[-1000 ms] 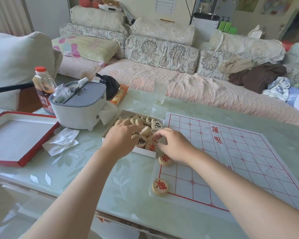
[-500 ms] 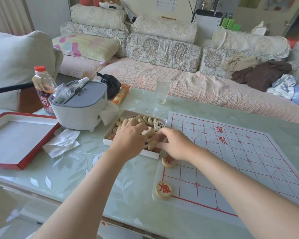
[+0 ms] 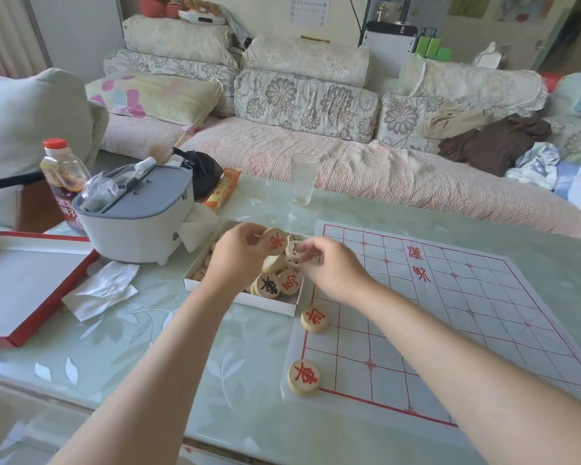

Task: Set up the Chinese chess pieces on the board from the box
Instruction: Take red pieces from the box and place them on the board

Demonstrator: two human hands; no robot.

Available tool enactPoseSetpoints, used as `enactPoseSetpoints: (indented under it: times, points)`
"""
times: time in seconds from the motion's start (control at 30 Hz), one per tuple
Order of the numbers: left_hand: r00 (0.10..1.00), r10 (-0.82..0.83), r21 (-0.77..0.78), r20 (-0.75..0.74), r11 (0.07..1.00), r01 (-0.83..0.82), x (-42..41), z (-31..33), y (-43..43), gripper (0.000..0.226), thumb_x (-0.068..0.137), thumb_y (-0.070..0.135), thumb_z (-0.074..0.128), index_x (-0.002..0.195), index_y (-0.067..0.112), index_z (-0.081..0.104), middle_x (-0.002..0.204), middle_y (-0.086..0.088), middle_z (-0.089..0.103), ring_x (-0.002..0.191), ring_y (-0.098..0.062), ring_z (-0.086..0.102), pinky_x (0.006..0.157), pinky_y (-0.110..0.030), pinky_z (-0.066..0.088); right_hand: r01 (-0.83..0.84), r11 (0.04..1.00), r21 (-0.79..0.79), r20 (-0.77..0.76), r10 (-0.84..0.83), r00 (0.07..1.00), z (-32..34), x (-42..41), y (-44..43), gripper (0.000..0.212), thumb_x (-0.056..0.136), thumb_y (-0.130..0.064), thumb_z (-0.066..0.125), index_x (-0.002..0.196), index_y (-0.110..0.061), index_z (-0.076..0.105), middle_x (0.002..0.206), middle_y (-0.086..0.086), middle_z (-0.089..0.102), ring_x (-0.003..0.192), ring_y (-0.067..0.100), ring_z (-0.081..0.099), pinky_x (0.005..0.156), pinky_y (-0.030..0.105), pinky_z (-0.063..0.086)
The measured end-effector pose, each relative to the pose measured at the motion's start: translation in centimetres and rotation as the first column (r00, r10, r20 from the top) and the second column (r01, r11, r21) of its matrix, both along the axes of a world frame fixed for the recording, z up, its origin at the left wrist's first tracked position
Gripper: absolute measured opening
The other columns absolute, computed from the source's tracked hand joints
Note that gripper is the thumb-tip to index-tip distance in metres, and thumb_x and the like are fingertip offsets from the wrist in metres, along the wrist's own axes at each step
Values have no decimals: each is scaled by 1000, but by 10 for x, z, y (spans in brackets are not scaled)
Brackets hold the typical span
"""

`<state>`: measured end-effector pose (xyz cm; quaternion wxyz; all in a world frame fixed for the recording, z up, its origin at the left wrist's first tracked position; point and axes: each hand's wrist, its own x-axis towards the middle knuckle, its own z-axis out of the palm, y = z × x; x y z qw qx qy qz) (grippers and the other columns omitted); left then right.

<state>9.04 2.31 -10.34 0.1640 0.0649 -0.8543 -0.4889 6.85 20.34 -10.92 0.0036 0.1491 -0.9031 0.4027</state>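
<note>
A white box (image 3: 265, 305) of round wooden chess pieces sits just left of the paper board (image 3: 450, 313), which has red grid lines. Two red-lettered pieces lie on the board's left edge, one at the near corner (image 3: 303, 376) and one further up (image 3: 314, 319). Above the box my left hand (image 3: 240, 256) pinches a red-lettered piece (image 3: 276, 240), lifted and tilted. My right hand (image 3: 332, 266) pinches another piece (image 3: 296, 246) next to it, over the box's right side. Loose pieces with black and red characters (image 3: 271, 286) fill the box below.
A grey-lidded white appliance (image 3: 138, 216) stands left of the box, with a sauce bottle (image 3: 64, 176) behind it. The red-edged box lid (image 3: 24, 283) and a crumpled tissue (image 3: 101, 290) lie at the left. A glass (image 3: 303, 178) stands at the table's far edge, before the sofa.
Both hands have lifted out of the box, each now holding a piece raised above the pile. The two pieces on the board have not moved.
</note>
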Motion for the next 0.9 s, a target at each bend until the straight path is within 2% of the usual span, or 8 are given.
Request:
enactPoseSetpoints:
  times: [0.07, 0.13, 0.3, 0.47, 0.6, 0.67, 0.8, 0.9]
  points:
    - [1000, 27, 2, 15, 1000, -27, -3, 0, -3, 20, 89, 33, 60, 106, 24, 68, 91, 12, 66, 84, -10, 63, 77, -35, 55, -19, 974, 224, 4, 18, 1000, -7, 5, -4, 31, 87, -24, 67, 117, -32, 62, 112, -16, 64, 100, 10, 60, 83, 27, 49]
    - [999, 21, -7, 35, 1000, -21, -4, -1, -4, 19, 89, 34, 60, 104, 26, 67, 92, 12, 67, 84, -10, 63, 75, -35, 55, -30, 930, 366, 3, 31, 1000, -11, 9, -11, 39, 85, -31, 68, 122, -34, 58, 120, -15, 61, 107, 13, 59, 83, 33, 48]
    - [998, 23, -62, 59, 998, -19, -4, -3, 0, 16, 93, 34, 57, 106, 27, 63, 94, 13, 64, 81, -14, 61, 60, -27, 46, 41, 860, 509, -98, 11, 995, -18, 4, -26, 43, 77, -25, 67, 118, -27, 55, 116, -5, 60, 101, 23, 61, 71, 33, 48]
    - [995, 27, -128, 91, 992, -15, -8, -5, 5, 25, 94, 33, 54, 114, 20, 61, 101, 7, 64, 87, -15, 58, 73, -29, 49, 29, 868, 496, -119, 36, 992, -23, 1, -29, 37, 77, -21, 63, 112, -22, 52, 110, -2, 58, 94, 24, 60, 73, 37, 54]
    - [996, 64, -51, 65, 997, -61, -15, -4, 7, 27, 95, 31, 52, 118, 22, 59, 100, 6, 61, 86, -20, 62, 74, -34, 53, 65, 977, 201, -82, -49, 995, -10, -10, -14, 36, 78, -40, 67, 110, -29, 56, 108, -9, 56, 98, 13, 57, 84, 33, 51]
    - [996, 72, -24, 61, 997, -70, -20, -6, 7, 27, 94, 31, 51, 119, 23, 57, 99, 6, 60, 83, -21, 63, 72, -34, 53, 134, 985, 113, -80, -126, 989, -5, -30, -3, 33, 80, -44, 67, 107, -28, 59, 106, -9, 58, 96, 12, 57, 80, 30, 48]
    - [994, 25, 72, 107, 997, -33, -29, -13, 13, 24, 93, 32, 55, 116, 26, 60, 102, 3, 68, 88, -19, 65, 76, -38, 57, 267, 945, 189, -98, -253, 963, -11, -85, 20, 34, 85, -46, 61, 111, -24, 61, 105, -3, 64, 95, 19, 61, 73, 28, 44]
    - [994, 10, 71, 110, 997, -18, -36, -15, 18, 26, 91, 31, 56, 116, 27, 62, 99, 2, 69, 92, -21, 63, 72, -30, 52, 308, 900, 308, -89, -295, 951, -17, -115, 30, 35, 87, -44, 60, 115, -23, 58, 105, -2, 62, 94, 23, 60, 71, 29, 41]
